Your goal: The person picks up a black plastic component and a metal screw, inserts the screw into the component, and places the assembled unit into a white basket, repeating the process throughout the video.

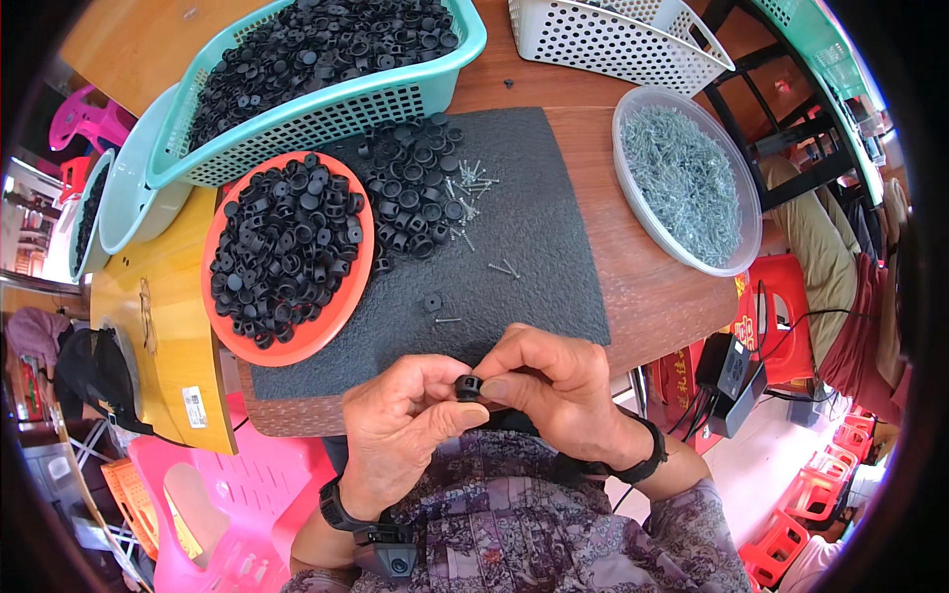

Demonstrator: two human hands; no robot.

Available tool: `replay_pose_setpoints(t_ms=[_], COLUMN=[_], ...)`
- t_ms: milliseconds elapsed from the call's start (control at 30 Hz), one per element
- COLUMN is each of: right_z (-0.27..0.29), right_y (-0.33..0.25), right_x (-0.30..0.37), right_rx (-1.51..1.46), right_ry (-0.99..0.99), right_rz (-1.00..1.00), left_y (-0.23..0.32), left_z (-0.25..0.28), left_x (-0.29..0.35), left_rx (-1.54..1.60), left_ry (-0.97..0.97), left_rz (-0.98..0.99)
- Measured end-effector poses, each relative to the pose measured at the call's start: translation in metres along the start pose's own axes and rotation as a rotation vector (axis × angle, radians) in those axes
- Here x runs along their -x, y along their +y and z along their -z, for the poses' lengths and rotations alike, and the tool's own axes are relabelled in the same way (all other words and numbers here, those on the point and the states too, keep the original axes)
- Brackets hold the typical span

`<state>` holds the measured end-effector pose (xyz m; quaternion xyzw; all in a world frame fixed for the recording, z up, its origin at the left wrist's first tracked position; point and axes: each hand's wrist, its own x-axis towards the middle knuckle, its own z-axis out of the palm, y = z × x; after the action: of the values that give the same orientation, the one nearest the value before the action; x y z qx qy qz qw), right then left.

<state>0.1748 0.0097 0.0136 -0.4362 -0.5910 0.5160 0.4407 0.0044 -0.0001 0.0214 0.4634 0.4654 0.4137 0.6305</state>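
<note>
In front of my body, both hands meet over the near edge of a dark textured mat (534,178). My left hand (395,425) pinches a small round black plastic cap (469,389) between thumb and fingers. The thumb and forefinger of my right hand (559,385) close on the cap's other side; whether they also hold a screw is hidden. Just beyond lie a loose screw (448,320) and a single black cap (432,302). A pile of black caps (405,193) sits farther back, with several loose screws (470,188) beside it. An orange-red dish (242,348) heaped with caps stands at the left.
A turquoise basket (326,124) full of black parts stands at the far left. On the right sits a clear round tub (621,148) of screws, with a white perforated basket (603,49) behind it. A pink chair (237,484) is below the table's left side.
</note>
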Motion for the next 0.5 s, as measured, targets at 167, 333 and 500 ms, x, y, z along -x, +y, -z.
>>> replay_pose_setpoints(t_ms=[167, 333, 500], right_z=[0.001, 0.003, 0.000], right_y=[-0.003, -0.005, -0.002], right_x=[0.002, 0.000, 0.000], right_rx=[-0.140, -0.275, -0.300], right_ry=[-0.017, -0.059, -0.034], right_rz=[-0.179, -0.346, -0.324], left_y=[0.002, 0.005, 0.009], left_z=[0.000, 0.001, 0.000], left_x=[0.000, -0.001, -0.004], left_rx=[-0.004, -0.037, 0.007], left_ry=[-0.004, 0.014, 0.034], left_rz=[0.011, 0.038, 0.077])
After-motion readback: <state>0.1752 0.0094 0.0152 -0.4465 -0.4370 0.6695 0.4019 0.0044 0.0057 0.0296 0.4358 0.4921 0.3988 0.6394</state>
